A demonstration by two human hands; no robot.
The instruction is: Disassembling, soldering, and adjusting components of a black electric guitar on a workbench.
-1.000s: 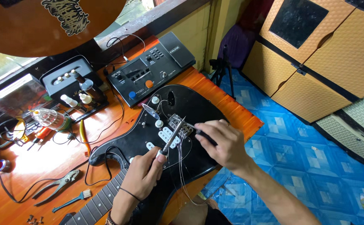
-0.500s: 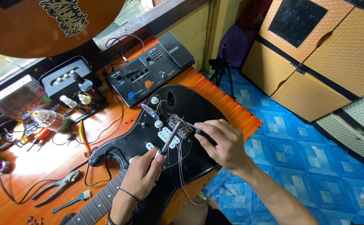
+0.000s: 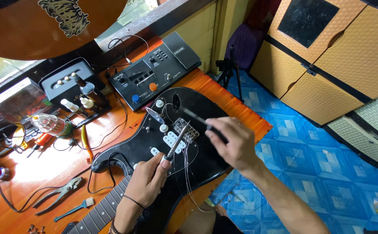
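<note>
My left hand (image 3: 148,180) was closed around the handle of a slim metal tool (image 3: 177,142), its shaft slanting up to the chrome bridge (image 3: 186,130) of the electric guitar (image 3: 171,143). My right hand (image 3: 232,143) gripped a dark-handled screwdriver (image 3: 195,118), its thin shaft pointing up-left over the guitar's body, near the bridge.

The guitar lay flat on the orange wooden counter (image 3: 29,169), its body glossy black with a black pickguard, white pickups and round white knobs (image 3: 159,103). Loose, thin wire strings (image 3: 189,173) trailed from the bridge down past the body's lower edge. The fretted neck (image 3: 102,210) ran toward the lower left, under my left wrist.

Just beyond the body sat a flat black multi-effects pedal (image 3: 154,71) with one blue and one orange round button. Further left stood a small boxy black amplifier (image 3: 67,84) with a row of knobs. On the counter near the neck lay grey metal pliers (image 3: 59,193) and a small brush (image 3: 74,208) with pale bristles, with black cables looping between them.
</note>
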